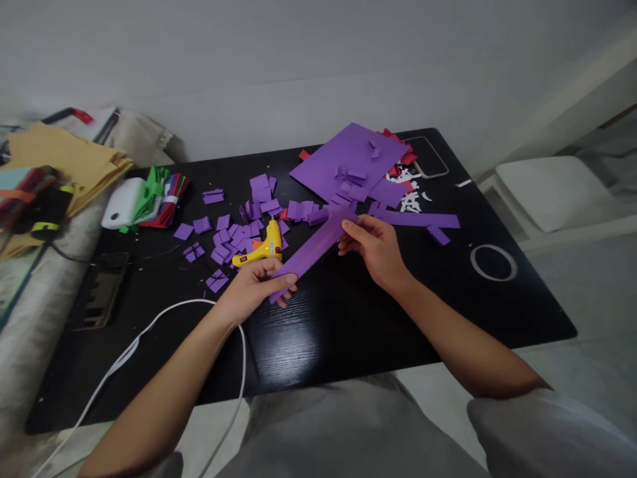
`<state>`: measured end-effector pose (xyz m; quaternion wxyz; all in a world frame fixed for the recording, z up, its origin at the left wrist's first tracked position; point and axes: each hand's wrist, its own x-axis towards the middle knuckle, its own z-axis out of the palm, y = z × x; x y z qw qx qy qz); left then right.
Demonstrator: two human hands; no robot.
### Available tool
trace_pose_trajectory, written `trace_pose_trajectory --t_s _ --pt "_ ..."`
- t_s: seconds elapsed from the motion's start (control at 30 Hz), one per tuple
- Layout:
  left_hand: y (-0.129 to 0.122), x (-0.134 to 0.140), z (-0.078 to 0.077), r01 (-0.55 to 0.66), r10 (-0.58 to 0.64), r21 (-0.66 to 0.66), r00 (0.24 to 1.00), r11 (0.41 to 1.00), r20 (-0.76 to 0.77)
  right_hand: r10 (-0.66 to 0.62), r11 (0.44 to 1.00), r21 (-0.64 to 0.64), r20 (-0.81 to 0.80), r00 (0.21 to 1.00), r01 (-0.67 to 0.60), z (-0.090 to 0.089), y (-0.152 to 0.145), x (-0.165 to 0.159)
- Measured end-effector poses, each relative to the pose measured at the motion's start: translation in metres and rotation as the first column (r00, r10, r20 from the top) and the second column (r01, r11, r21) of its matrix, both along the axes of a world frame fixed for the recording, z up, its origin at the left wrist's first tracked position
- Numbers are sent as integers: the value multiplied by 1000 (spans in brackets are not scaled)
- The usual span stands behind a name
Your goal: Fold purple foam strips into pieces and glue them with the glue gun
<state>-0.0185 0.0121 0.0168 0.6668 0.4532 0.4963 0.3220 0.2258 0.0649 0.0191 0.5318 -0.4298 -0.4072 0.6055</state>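
A long purple paper strip (318,244) slants across the middle of the view, held above the black table. My left hand (261,282) pinches its lower left end, thumb on top. Near the upper right end, my right hand (373,245) grips it between thumb and fingers. A yellow glue gun (263,247) lies just beyond my left hand, partly behind it. Many small folded purple paper pieces (233,240) are scattered around the gun. Behind my right hand lies another purple strip (423,220), beside a large purple sheet (348,159).
On the table (348,332), a white cable (149,325) loops along the left. White and red paper scraps and a phone-like frame (426,158) lie at the back right, a white ring (494,263) at the right. Bundled coloured sheets (166,199) stand at the left, near yellow envelopes (64,156).
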Motion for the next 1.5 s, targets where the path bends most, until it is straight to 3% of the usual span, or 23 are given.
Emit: trace_pose_trajectory --t_s 0.13,0.23,0.27,0.33,0.4,0.43,0.5,0.57,0.63,0.8,0.97,1.17,1.33,1.5 --pt "7 -9 9 -237 240 159 971 958 -1 25 1000 14 -36 999 -24 -1 -1 2" --pt "12 -15 15 -467 460 258 883 846 90 277 961 3 -5 961 -277 0 -2 8" --pt "14 -17 17 -513 501 268 857 815 119 395 918 -11 15 918 -395 2 -2 10" --pt "15 -19 18 -563 541 269 826 782 159 649 761 -62 95 755 -646 6 -4 13" --pt "14 -17 18 -557 531 273 831 785 168 803 595 -112 119 584 -796 11 -8 11" --pt "13 -15 17 -530 506 277 848 801 160 838 545 -130 111 534 -829 12 -11 9" --pt "8 -8 14 -427 410 274 904 862 119 816 578 -124 86 572 -806 11 -18 0" --pt "3 2 10 -315 302 256 949 914 89 695 717 -107 42 718 -689 5 -26 -11" --pt "-2 12 7 -252 237 246 967 936 90 634 765 -136 -4 773 -629 -3 -34 -21" --pt "-5 20 2 -234 215 202 970 951 112 596 782 -191 -44 802 -593 -12 -40 -28" --pt "-3 17 2 -191 191 176 981 966 20 565 800 -214 -45 824 -560 -11 -41 -27" --pt "-4 18 4 -139 154 205 986 969 -59 593 784 -207 -28 805 -585 -12 -41 -28" --pt "-7 20 3 -53 71 198 993 979 -89 440 897 -91 107 891 -432 -12 -37 -30" --pt "-11 24 0 17 0 178 996 984 -94 392 920 -64 171 904 -387 -16 -36 -30"
